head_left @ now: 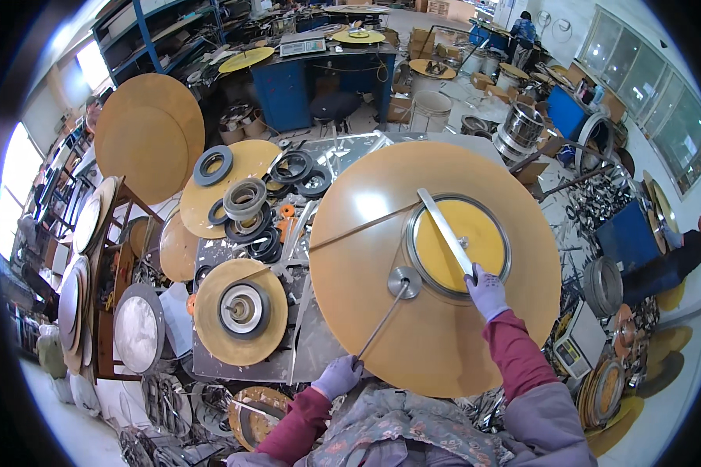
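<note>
A large tan round disc (366, 183) lies before me, with a yellow round plate (483, 226) at its hub. A dark-edged metal ring (509, 253) surrounds the plate. My right hand (488, 292), in a pale purple glove, grips the near end of a flat metal bar (442, 222) that reaches across the plate and ring. My left hand (339, 377), gloved alike, is closed on a thin rod (382, 325); a round metal roller (404, 282) on its far end sits at the ring's lower left. A narrow strip (362, 227) runs from the left to the ring.
Left of the disc, a smaller tan disc (202, 315) carries a coiled ring (244, 309). Beyond it lie several dark rings (291, 166) and an orange tool (287, 212). A scale (572, 350) stands at right, near a person's arm (666, 261). Another person (523, 35) is far back.
</note>
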`<state>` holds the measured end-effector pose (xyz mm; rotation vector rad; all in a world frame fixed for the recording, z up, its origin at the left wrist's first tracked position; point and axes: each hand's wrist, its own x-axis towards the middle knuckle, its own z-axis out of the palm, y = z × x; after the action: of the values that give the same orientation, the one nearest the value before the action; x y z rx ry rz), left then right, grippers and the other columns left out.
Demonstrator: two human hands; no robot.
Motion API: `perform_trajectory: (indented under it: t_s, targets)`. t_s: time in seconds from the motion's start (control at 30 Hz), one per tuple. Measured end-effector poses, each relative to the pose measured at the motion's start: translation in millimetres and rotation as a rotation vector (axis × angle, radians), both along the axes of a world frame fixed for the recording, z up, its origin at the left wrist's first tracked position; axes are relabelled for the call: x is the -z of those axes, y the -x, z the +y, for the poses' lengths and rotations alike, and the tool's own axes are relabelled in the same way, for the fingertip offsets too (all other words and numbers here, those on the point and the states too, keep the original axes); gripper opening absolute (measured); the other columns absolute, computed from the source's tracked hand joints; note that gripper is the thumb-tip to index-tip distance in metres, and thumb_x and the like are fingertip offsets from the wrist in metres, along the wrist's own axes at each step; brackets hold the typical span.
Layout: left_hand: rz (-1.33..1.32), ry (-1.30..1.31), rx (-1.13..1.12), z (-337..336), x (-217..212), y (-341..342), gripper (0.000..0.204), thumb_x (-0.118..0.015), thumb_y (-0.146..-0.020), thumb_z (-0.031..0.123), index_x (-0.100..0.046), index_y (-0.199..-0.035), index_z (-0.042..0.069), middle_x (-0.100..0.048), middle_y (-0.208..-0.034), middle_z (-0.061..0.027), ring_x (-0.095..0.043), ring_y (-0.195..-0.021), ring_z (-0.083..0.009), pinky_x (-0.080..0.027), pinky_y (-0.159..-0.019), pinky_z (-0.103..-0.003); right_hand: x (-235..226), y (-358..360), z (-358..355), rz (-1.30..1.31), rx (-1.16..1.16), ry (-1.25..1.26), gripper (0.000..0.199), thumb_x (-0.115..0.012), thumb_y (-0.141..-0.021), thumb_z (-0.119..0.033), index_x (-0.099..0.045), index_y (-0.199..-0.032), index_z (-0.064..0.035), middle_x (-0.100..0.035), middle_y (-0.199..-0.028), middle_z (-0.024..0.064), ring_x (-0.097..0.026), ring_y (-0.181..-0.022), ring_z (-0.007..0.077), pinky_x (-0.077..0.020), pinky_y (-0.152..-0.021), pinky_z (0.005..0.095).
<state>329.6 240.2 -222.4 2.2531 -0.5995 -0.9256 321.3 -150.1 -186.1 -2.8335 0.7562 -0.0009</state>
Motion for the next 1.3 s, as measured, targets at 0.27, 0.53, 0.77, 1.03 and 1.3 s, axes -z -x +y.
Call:
perform_trajectory:
  t_s: [0.27, 0.53, 0.77, 1.03, 1.3]
  targets:
    - [-0.029, 0.002, -0.005, -2.1, 2.7, 2.7, 0.031, -0.047, -0.092, 0.025, -0.061, -0.089, -0.002, -0.063, -0.086, -0.0264, -0.060, -0.086, -0.0432, -0.047, -0.077, -0.049, 0.7, 2.9, 0.5, -0.070, -0.032, 0.008, 0.041, -0.057, -0.088, -0.033, -0.052, -0.118, -0.0051, -0.066, -0.087, 0.0182, -0.064, -0.085, 0.0347, -0.0503, -0.074, 0.0439]
    - [-0.032, 0.002, -0.047, -5.1, 3.0, 5.2, 0.030, -0.050, -0.091, 0.024, -0.062, -0.091, -0.002, -0.064, -0.085, -0.0250, -0.061, -0.083, -0.0422, -0.047, -0.074, -0.048, -0.6, 3.4, -1.3, -0.045, -0.025, 0.011, 0.039, -0.056, -0.089, -0.033, -0.052, -0.116, -0.0048, -0.065, -0.086, 0.0201, -0.064, -0.084, 0.0355, -0.0502, -0.074, 0.0447]
    - [-0.013, 0.022, -0.037, -3.4, 1.7, 7.2, 0.030, -0.049, -0.091, 0.024, -0.062, -0.093, -0.003, -0.064, -0.087, -0.0256, -0.061, -0.085, -0.0423, -0.047, -0.075, -0.048, -6.8, 4.7, 1.3, -0.033, -0.020, 0.006, 0.040, -0.055, -0.089, -0.034, -0.052, -0.116, -0.0044, -0.065, -0.085, 0.0204, -0.064, -0.084, 0.0354, -0.0500, -0.074, 0.0447]
    - [0.006, -0.014, -0.027, -6.9, -3.2, 2.4, 0.031, -0.048, -0.090, 0.025, -0.061, -0.095, -0.003, -0.063, -0.089, -0.0267, -0.061, -0.087, -0.0430, -0.047, -0.078, -0.049, -7.6, 6.9, -2.4, -0.019, -0.024, 0.020, 0.037, -0.055, -0.089, -0.035, -0.053, -0.111, -0.0052, -0.065, -0.086, 0.0195, -0.064, -0.084, 0.0342, -0.0503, -0.074, 0.0444]
    - [0.034, -0.020, -0.023, 2.5, 21.7, -4.4, 0.032, -0.049, -0.091, 0.027, -0.062, -0.098, -0.001, -0.064, -0.092, -0.0251, -0.061, -0.090, -0.0415, -0.047, -0.080, -0.048, -8.6, 5.0, -2.4, -0.001, 0.007, 0.006, 0.040, -0.055, -0.089, -0.036, -0.052, -0.114, -0.0056, -0.066, -0.088, 0.0176, -0.064, -0.085, 0.0333, -0.0505, -0.076, 0.0429]
